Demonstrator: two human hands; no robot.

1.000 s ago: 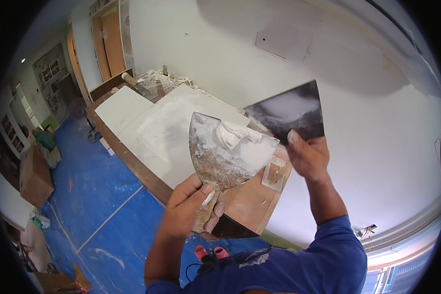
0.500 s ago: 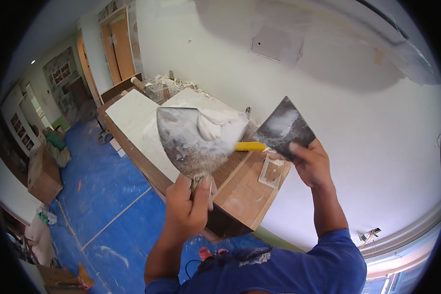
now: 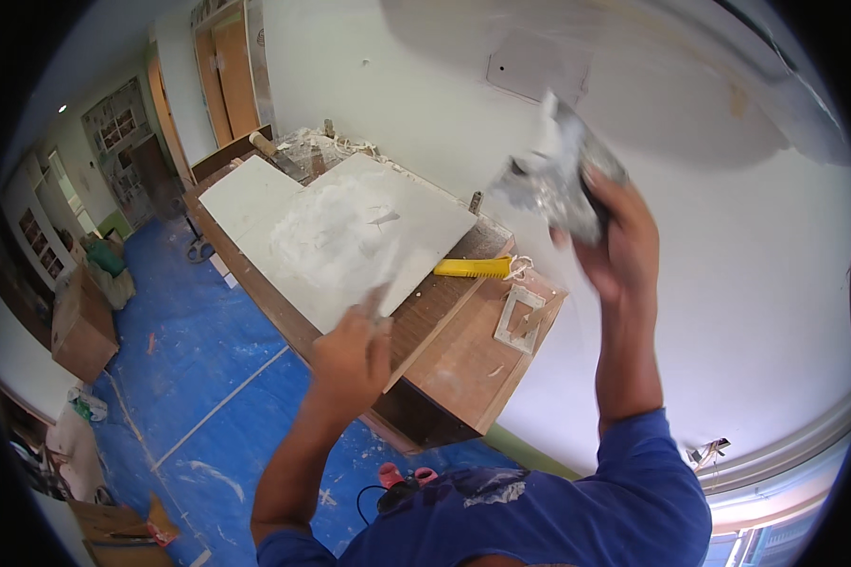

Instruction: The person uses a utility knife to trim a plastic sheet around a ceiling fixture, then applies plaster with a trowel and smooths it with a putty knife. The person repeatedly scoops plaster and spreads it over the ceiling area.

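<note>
My right hand (image 3: 619, 236) is raised toward the white wall (image 3: 728, 312) and grips a steel plastering blade (image 3: 553, 180). The blade is smeared with white compound and blurred by motion. My left hand (image 3: 350, 354) is lower, over the near edge of the wooden workbench (image 3: 463, 369), closed round the handle of a wide putty knife (image 3: 378, 300). That knife shows edge-on, so only a thin sliver of blade rises above my fingers. A white board (image 3: 350, 236) dusted with plaster lies on the bench just beyond my left hand.
A yellow-handled tool (image 3: 473, 268) and a small white frame (image 3: 520, 319) lie on the bench. A rectangular patch (image 3: 539, 64) marks the wall above. Blue sheeting (image 3: 189, 350) covers the floor, with a cardboard box (image 3: 80, 326) at left and a red tool (image 3: 402, 477) near my feet.
My right hand has swung its blade up and right toward the wall. My left hand has lowered the wide putty knife and turned it edge-on.
</note>
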